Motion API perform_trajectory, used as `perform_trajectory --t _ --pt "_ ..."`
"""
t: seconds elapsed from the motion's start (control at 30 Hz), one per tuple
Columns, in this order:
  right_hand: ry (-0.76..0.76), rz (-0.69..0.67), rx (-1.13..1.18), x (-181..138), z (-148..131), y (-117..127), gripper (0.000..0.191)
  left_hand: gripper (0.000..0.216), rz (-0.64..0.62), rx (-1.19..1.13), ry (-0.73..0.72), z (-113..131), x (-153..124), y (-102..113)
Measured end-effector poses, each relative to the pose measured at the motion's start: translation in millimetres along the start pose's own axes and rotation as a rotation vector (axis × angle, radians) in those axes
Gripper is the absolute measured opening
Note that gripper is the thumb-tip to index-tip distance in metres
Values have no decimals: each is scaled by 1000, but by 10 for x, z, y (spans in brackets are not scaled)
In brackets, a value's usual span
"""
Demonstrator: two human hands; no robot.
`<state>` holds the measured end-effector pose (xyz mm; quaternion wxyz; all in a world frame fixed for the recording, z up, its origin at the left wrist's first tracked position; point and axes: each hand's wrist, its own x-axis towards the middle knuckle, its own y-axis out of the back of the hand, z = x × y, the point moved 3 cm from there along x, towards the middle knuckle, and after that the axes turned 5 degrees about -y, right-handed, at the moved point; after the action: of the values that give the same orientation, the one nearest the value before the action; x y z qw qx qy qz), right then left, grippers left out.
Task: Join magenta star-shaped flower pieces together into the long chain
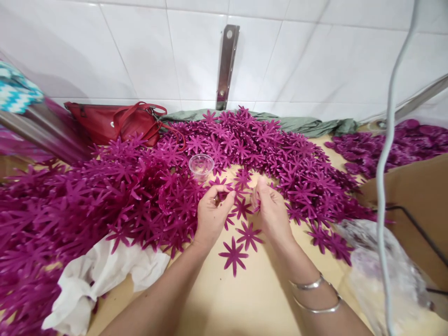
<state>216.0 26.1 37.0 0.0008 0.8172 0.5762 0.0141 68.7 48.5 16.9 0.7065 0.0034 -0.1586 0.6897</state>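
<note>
Fingertips are together on the left hand (214, 214) and the right hand (274, 212); whether either grips anything cannot be told. Magenta flower pieces (249, 236) lie between and nearer than both, on the table (227, 308). Each appears light, thin, flexible; the centre (234, 255) suits pinching, as slender petals (233, 244) may crease.

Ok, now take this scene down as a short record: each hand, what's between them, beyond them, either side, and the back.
Left hand: thumb and fingers nearly pinched; any held piece is unclear
Right hand: fingers curled, grip contents unclear; silver bangles on that arm
Between: purple flower shapes on a tan surface
Beyond: clear cup, big purple heap
Left side: white cloth, red bag
Right side: clear plastic, pale cable
Back: tiled wall, metal bracket
</note>
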Motion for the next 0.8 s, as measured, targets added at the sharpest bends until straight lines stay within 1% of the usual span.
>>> perform_trajectory --t 0.07,0.13,0.17,0.23,0.3,0.33,0.4,0.47,0.5,0.57,0.6,0.63,0.67,0.7,0.77,0.8 --pt "17 -91 -28 21 -32 21 65 8 38 2 -65 58 5 21" --pt "63 -205 -94 27 -85 14 66 16 36 -12 -140 127 -7 34" --pt "88 -221 -121 28 -108 13 66 20 30 -16 -174 159 -20 40" --pt "119 -153 -174 31 -127 26 64 25 45 -6 -228 209 -52 60" --pt "112 -67 -263 34 -101 36 59 31 87 37 -274 238 -86 84" --pt "101 -50 -322 33 -77 33 56 33 101 71 -293 245 -102 91" --pt "91 -69 -443 26 -26 8 51 34 82 136 -313 245 -128 84" --pt "70 -156 -482 13 23 -40 50 34 14 187 -334 237 -148 55" --pt "43 -228 -448 5 47 -72 50 34 -6 206 -366 235 -157 41" --pt "-36 -366 -301 -11 84 -130 50 33 21 234 -493 240 -174 22" --pt "-69 -395 -225 -13 91 -144 51 32 54 235 -562 241 -183 13" --pt "-82 -379 -175 -8 89 -141 50 32 81 217 -611 235 -189 1" --pt "-71 -321 -159 3 77 -119 50 31 90 179 -630 222 -192 -15" --pt "-45 -239 -169 16 58 -86 49 32 73 124 -605 201 -190 -37" --pt "13 -98 -213 37 12 -15 49 36 -14 7 -484 156 -184 -90" --pt "38 -65 -232 44 -7 10 49 38 -65 -41 -410 138 -184 -113"
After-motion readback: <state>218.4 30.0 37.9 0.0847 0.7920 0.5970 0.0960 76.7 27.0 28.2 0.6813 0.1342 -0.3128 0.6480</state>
